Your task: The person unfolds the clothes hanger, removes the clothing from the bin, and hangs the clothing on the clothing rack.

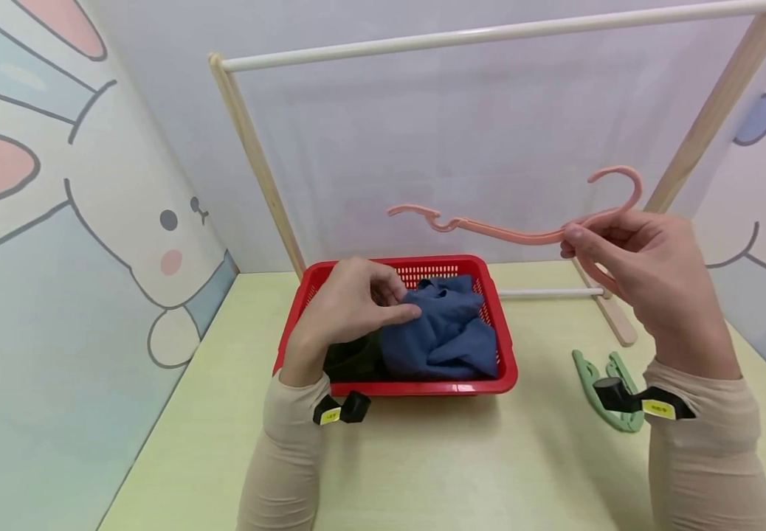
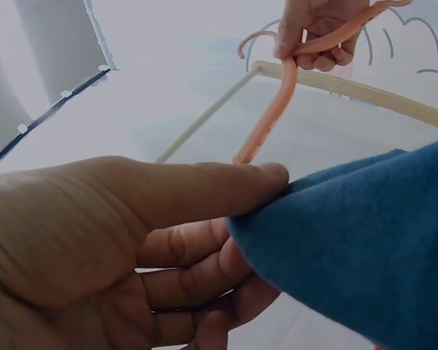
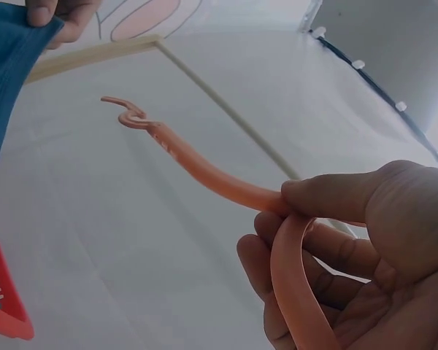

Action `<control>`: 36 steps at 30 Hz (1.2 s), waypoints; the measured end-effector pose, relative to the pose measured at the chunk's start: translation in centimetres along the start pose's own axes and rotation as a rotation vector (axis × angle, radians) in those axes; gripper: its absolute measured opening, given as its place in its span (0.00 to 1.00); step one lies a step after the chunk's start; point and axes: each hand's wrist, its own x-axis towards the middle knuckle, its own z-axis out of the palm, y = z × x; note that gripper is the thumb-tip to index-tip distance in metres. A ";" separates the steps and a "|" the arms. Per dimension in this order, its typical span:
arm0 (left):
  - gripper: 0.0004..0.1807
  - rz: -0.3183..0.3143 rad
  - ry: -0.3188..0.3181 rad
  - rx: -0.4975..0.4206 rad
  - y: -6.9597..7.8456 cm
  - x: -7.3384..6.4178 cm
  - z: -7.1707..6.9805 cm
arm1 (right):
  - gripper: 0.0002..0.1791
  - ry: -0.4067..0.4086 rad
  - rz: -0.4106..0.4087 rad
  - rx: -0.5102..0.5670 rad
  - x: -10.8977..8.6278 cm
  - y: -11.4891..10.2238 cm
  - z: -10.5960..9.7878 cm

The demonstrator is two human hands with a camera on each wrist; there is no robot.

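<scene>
The blue cloth [image 1: 446,335] is contained in the red basket [image 1: 416,388] on the bench [image 1: 423,472], with one edge pinched between the thumb and fingers of the left hand [image 1: 356,302]. The pink hanger [image 1: 509,235] is held above the bench by the right hand [image 1: 655,269], gripped between thumb and fingers just below the hook. The cloth is located to the left of the right hand and below it; the left hand is the nearer one. The long axis of the hanger's far arm is directed leftward, with its tip raised slightly over the basket; the pinched edge and this tip are seen apart. The other arm is angled downward.
</scene>
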 end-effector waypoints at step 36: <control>0.08 0.117 -0.232 0.039 0.2 1.9 2.1 | 0.12 -0.141 -0.242 0.365 4.4 -5.7 14.6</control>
